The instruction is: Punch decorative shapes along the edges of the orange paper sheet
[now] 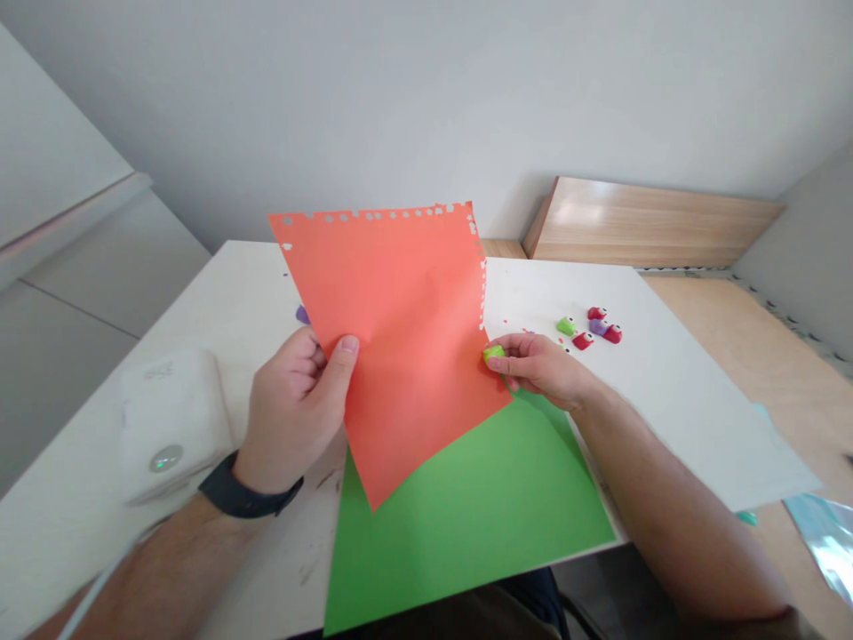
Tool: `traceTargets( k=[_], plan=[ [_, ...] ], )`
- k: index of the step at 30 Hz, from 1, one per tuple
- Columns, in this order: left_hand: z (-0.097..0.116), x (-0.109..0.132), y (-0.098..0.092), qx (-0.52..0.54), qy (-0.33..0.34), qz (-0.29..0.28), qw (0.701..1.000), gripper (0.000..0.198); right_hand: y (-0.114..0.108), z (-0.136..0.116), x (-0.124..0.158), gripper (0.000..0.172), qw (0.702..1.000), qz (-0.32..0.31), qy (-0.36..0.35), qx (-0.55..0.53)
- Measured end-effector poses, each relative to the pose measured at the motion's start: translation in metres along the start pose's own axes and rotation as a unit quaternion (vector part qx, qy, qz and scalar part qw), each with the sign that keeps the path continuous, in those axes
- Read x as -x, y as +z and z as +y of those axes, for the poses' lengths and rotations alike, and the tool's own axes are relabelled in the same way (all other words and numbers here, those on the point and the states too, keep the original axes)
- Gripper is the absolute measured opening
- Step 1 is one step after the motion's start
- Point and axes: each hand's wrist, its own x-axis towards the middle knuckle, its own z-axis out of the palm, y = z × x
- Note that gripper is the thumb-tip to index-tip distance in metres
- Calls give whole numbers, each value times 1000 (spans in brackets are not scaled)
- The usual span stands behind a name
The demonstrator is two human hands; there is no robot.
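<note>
My left hand (299, 404) is closed on the left edge of an orange-red paper sheet (400, 329), thumb on its front, holding it tilted up above the table. Small punched holes run along the sheet's top and right edges. My right hand (539, 366) pinches a small light-green craft punch (494, 353) against the sheet's right edge. Under the orange sheet a green paper sheet (466, 516) lies flat on the white table (666, 391) and overhangs its near edge.
Several small punches, red, green and purple (592, 327), lie on the table to the right among tiny paper bits. A white box-shaped device (170, 422) sits at the left. A purple piece (303, 314) peeks out behind the sheet. A wooden board (640, 222) leans at the back.
</note>
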Motion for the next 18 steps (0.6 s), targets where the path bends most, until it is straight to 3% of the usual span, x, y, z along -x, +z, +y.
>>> traceTargets(
  k=[18],
  plan=[
    [-6,-1,1,12,-2,-9,1000,31,7,-8,4,38,1000,-4,-15,8]
  ],
)
